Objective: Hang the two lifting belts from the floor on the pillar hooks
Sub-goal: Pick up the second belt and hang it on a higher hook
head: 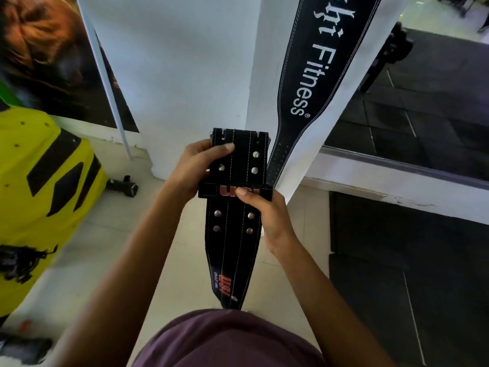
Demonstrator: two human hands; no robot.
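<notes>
1. Black stitched leather lifting belt w/ red logo (232, 234): held before white pillar (185, 75).
2. Left hand (194, 168): fingers clamp belt's buckle end.
3. Right hand (267, 215): thumb pinches logo loop.
4. Second black belt, white lettering (315, 64): hangs on pillar, beyond fingertips.

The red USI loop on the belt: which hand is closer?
Right. The right hand has its thumb on the red USI loop; the left hand grips the belt above it, near the buckle end.
</notes>
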